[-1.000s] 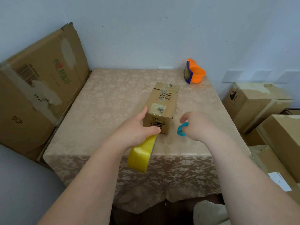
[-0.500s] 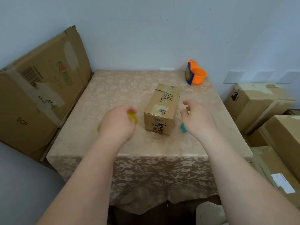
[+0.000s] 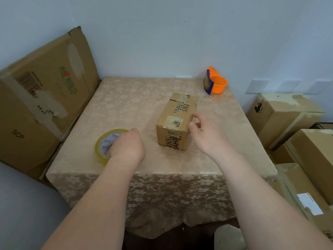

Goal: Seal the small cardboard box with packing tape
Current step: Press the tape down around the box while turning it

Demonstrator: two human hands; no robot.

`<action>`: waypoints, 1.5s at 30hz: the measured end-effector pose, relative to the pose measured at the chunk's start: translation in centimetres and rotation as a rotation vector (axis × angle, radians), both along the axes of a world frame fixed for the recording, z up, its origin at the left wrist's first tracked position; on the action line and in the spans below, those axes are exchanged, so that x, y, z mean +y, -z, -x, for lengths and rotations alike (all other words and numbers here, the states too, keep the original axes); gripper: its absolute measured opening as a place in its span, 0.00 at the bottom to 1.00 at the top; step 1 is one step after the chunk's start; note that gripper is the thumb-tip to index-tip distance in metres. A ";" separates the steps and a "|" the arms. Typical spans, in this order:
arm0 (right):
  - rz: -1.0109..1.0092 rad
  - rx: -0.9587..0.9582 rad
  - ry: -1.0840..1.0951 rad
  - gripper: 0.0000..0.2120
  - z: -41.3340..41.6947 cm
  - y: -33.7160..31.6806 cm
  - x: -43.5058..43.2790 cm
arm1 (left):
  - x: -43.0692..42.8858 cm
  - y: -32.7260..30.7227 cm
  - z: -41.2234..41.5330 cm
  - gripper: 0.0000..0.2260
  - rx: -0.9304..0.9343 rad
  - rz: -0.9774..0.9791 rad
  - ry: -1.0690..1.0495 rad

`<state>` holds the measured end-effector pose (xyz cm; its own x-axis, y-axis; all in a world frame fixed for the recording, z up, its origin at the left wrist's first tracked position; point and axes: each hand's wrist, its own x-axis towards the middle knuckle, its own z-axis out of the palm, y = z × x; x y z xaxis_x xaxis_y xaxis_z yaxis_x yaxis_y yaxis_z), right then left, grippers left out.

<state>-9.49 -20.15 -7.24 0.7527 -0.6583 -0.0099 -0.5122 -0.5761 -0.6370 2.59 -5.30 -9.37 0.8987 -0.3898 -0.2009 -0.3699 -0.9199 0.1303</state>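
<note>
Tape roll (image 3: 104,143), yellow-rimmed with a white core, sits on the beige floral tabletop (image 3: 126,101) left of the small brown cardboard box (image 3: 177,120). Left hand (image 3: 128,147) covers it, and I cannot tell its grip. Right hand (image 3: 207,136), grip spread beside the box, might shove it askew.

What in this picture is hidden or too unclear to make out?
- Head view, left hand: its fingers are hidden behind its back, so whether they hold the tape roll is unclear.
- Head view, small cardboard box: far end and right side face away; the right hand covers part of its right edge.
- Head view, label on the box top: print too small to read.
- Head view, cartons at right: cut off by the frame edge.
</note>
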 end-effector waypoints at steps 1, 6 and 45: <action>-0.003 -0.002 -0.001 0.22 0.0 0.0 0.0 | -0.1 0.1 -0.1 0.15 0.011 -0.007 0.000; -0.028 -0.018 0.005 0.23 -0.2 0.3 0.0 | -0.1 0.3 -0.6 0.14 0.030 0.035 -0.018; -0.795 -0.345 -0.013 0.20 1.0 -3.7 3.8 | 0.5 -7.0 3.9 0.12 0.689 1.056 -0.066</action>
<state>-10.46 -16.40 -3.54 0.8060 -0.5441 -0.2331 -0.2123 0.1018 -0.9719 -1.30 -4.77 -2.42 0.7554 -0.6043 -0.2534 0.1098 -0.2645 0.9581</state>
